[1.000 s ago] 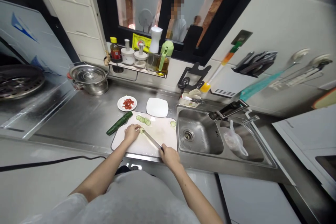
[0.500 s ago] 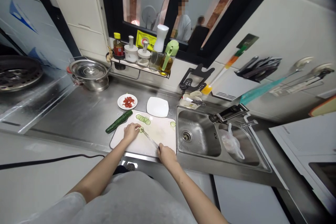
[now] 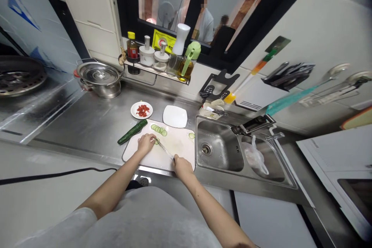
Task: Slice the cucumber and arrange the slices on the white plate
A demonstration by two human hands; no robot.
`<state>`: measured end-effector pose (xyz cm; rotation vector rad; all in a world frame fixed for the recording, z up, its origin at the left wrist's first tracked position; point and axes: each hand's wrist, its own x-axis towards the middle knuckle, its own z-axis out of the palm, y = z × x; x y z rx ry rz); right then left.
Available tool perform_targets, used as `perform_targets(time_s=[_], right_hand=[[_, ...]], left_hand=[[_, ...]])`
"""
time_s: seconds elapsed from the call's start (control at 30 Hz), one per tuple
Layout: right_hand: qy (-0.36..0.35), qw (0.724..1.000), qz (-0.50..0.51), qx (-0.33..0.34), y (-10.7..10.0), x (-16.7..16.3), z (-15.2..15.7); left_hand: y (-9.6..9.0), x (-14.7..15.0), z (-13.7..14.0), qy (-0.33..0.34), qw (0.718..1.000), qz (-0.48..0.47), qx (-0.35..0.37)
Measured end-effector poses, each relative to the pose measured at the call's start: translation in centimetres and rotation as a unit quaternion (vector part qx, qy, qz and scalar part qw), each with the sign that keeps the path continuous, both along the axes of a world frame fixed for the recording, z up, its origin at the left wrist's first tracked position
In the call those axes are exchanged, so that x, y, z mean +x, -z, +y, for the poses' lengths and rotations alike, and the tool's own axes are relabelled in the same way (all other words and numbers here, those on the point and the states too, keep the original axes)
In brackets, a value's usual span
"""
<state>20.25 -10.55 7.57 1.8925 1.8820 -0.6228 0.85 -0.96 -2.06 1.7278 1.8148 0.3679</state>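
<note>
Apparently to steady it for the blade, the left hand [image 3: 146, 144] pinches a cucumber piece [image 3: 157, 142] at its right, met by the knife [image 3: 166, 151] clasped in the right hand [image 3: 183, 167].

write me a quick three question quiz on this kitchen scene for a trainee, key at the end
1. True or false: the right hand grips the knife.

2. Where is the row of cucumber slices?
A) in the steel pot
B) on the chopping board
C) on the square plate

3. Fill in left or right, as the wearer sees it: the plastic bag lies in the ____ sink basin.

Key: 1. True. 2. B. 3. Right.
</note>
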Motion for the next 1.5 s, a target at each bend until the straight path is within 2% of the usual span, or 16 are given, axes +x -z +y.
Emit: perform_targets(time_s=[0.43,0.63,0.77,0.9,1.03,1.2,1.33,1.5], right_hand=[[0.007,1.000,0.001,0.002,0.3,1.4,-1.2],[0.015,1.000,0.011,0.014,0.7,3.0,-2.3],[0.056,0.997,0.035,0.044,1.0,4.4,-2.6],[0.097,0.993,0.038,0.056,1.0,5.5,-2.6],[0.115,0.992,0.031,0.046,1.3,6.2,-2.8],[0.127,0.990,0.038,0.051,2.0,6.9,-3.1],[0.130,0.989,0.040,0.057,2.1,7.0,-3.0],[0.130,0.989,0.040,0.056,1.8,6.7,-3.0]], left_hand=[[0.0,-0.1,0.0,0.003,1.000,-0.007,0.002],[-0.3,0.6,-0.1,0.006,1.000,0.027,0.006],[-0.7,1.1,0.0,-0.003,1.000,0.027,0.005],[-1.2,1.2,-0.1,-0.030,0.999,-0.026,-0.023],[-1.7,-0.2,-0.8,-0.071,0.996,-0.043,-0.036],[-1.9,-3.3,-2.2,-0.086,0.996,0.006,-0.030],[-2.0,-4.6,-3.1,-0.071,0.996,0.051,-0.023],[-1.9,-4.6,-3.8,-0.030,0.993,0.113,0.015]])
